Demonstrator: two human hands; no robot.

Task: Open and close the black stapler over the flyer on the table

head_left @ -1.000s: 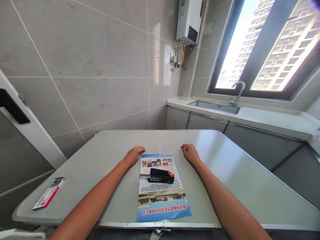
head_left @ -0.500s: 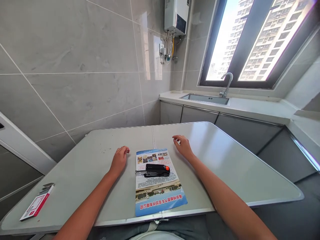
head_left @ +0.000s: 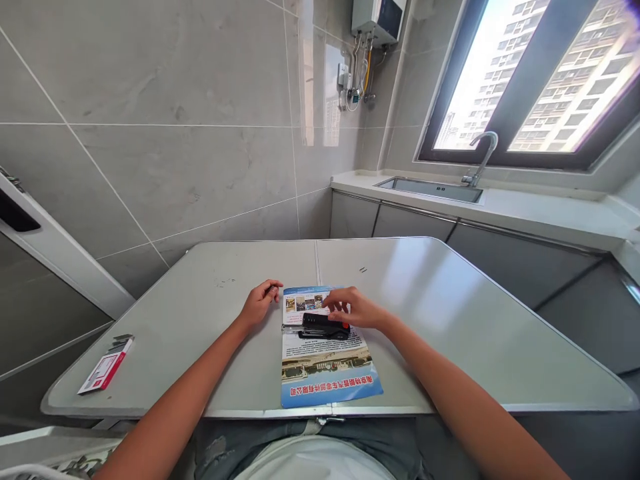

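A blue printed leaflet [head_left: 325, 363] lies flat on the grey folding table [head_left: 450, 313] in front of me. Across its upper half lies a black stapler [head_left: 320, 327] with an orange end. My right hand [head_left: 353, 310] hovers just above the stapler's orange end, fingers curved and apart, holding nothing. My left hand [head_left: 259, 303] rests on the table just left of the leaflet's top corner, fingers loosely curled, with nothing in it.
A small red and white box [head_left: 103, 372] with staples beside it sits near the table's left edge. A tiled wall stands behind the table. To the right are a counter with a sink [head_left: 433, 189] and tap under a window.
My right hand has moved left from the bare table onto the leaflet, over the stapler. My left hand has shifted slightly toward the leaflet. The camera has tilted down.
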